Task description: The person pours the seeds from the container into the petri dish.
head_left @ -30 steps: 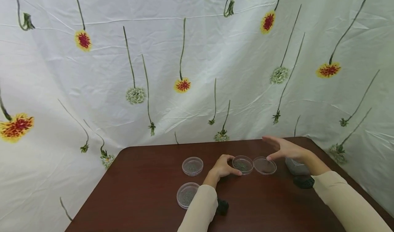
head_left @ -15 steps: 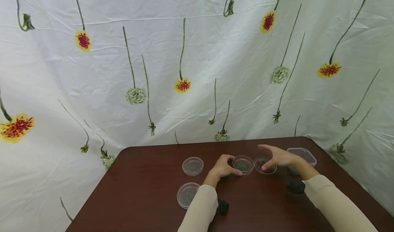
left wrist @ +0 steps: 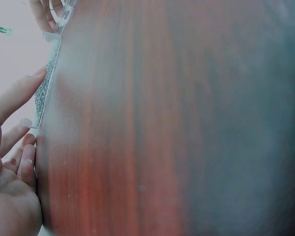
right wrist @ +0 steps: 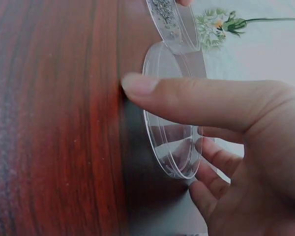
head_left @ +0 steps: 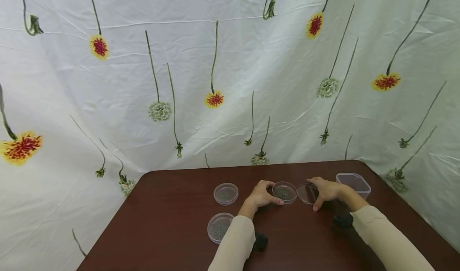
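Observation:
My left hand holds a clear petri dish by its left side, thumb in front and fingers behind. Small grey-green grains lie in it, also visible in the left wrist view. Just to its right, a second petri dish rests on the table, its rim close to or touching the first; no grains show in it. My right hand spreads around this dish's right side. In the right wrist view, the thumb passes in front of the dish and the fingers sit behind it; firm contact is unclear.
Two more petri dishes with grains stand left of my left arm, one farther back and one nearer, partly behind the sleeve. A translucent plastic box stands at the back right of the brown table. A flowered cloth hangs behind.
My right hand has come from above the plastic box, leftward and down, to the right-hand petri dish. The box shows more fully now. The left hand and its dish stay put.

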Action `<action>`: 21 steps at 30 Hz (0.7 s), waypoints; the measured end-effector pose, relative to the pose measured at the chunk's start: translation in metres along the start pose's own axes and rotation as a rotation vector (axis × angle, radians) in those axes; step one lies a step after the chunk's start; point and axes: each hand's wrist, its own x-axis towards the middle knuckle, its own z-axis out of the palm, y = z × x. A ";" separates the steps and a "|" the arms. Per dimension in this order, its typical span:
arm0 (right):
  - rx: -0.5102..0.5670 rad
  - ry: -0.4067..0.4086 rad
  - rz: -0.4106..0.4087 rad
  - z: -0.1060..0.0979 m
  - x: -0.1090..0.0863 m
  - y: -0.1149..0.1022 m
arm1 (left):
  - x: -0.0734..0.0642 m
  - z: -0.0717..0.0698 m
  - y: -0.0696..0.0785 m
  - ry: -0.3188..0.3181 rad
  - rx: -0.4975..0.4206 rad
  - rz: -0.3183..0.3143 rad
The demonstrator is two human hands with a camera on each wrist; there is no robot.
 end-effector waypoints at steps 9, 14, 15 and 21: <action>-0.011 0.023 -0.050 -0.004 0.005 -0.001 | 0.000 -0.002 0.000 0.006 -0.011 -0.002; -0.047 0.037 -0.104 -0.006 0.004 -0.004 | -0.001 -0.002 0.002 -0.003 -0.015 0.001; -0.046 0.040 -0.114 -0.007 0.004 -0.005 | 0.000 -0.003 0.002 -0.004 -0.015 0.000; 0.016 0.046 -0.175 -0.010 0.005 -0.012 | 0.003 -0.001 0.000 -0.003 0.002 -0.002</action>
